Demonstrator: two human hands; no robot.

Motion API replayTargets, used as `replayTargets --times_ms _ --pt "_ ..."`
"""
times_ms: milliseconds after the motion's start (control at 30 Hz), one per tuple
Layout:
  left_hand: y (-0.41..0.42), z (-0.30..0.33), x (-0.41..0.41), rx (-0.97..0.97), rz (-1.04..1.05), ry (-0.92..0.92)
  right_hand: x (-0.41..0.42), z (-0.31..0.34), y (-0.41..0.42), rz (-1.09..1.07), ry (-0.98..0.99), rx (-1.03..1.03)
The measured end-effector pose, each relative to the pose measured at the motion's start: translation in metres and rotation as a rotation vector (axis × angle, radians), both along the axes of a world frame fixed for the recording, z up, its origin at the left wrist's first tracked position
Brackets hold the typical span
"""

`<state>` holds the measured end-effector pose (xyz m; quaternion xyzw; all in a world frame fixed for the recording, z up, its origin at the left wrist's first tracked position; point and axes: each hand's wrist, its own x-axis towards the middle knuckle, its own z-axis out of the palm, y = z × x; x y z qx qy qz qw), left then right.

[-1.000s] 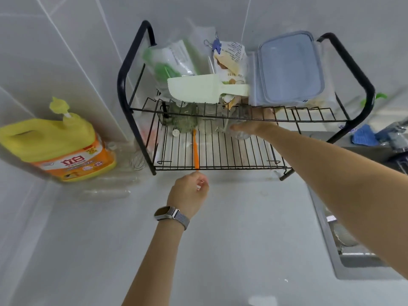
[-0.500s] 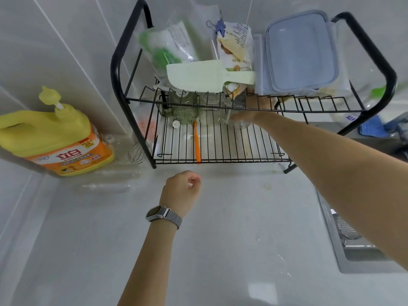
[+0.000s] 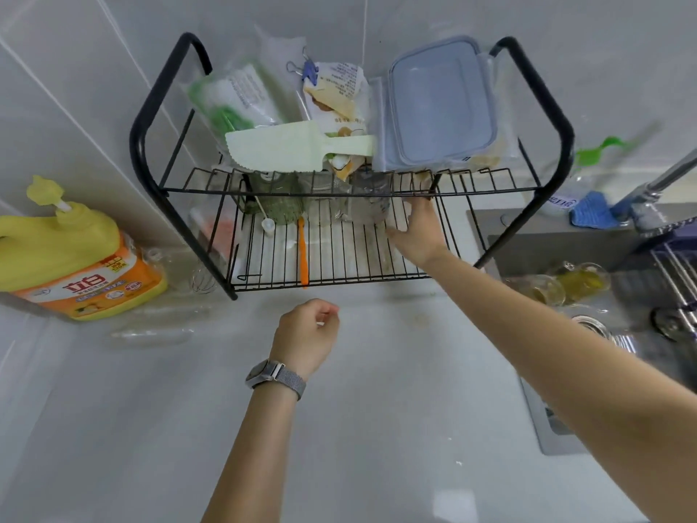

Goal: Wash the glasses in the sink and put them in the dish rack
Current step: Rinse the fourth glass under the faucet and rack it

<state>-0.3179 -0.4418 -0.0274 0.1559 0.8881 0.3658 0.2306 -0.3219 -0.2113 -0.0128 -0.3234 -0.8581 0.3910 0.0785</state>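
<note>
The right hand reaches into the rack's lower shelf with its fingers straight and spread, holding nothing; the fingertips lie just right of a clear glass, and whether they touch it cannot be told. The left hand hovers over the counter in front of the rack, fingers curled into a loose fist with nothing in it; a watch sits on that wrist.

Three glasses stand in a row at the back of the lower shelf: a green one, a clear one in the middle, then the clear one nearest the right hand. An orange brush lies on the same shelf.

The rack's upper shelf holds a pale green scoop, bags and a lidded box.

Right of the rack, the sink holds more glasses. Left of the rack stands a yellow soap jug.
</note>
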Motion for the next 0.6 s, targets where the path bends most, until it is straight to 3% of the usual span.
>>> replayTargets --times_ms 167,600 --pt "0.046 0.007 0.026 -0.020 -0.074 -0.020 0.101 -0.007 -0.007 0.082 -0.013 -0.052" --pt "0.175 0.023 0.146 -0.051 -0.517 0.039 0.297 -0.018 0.070 -0.254 -0.140 -0.087"
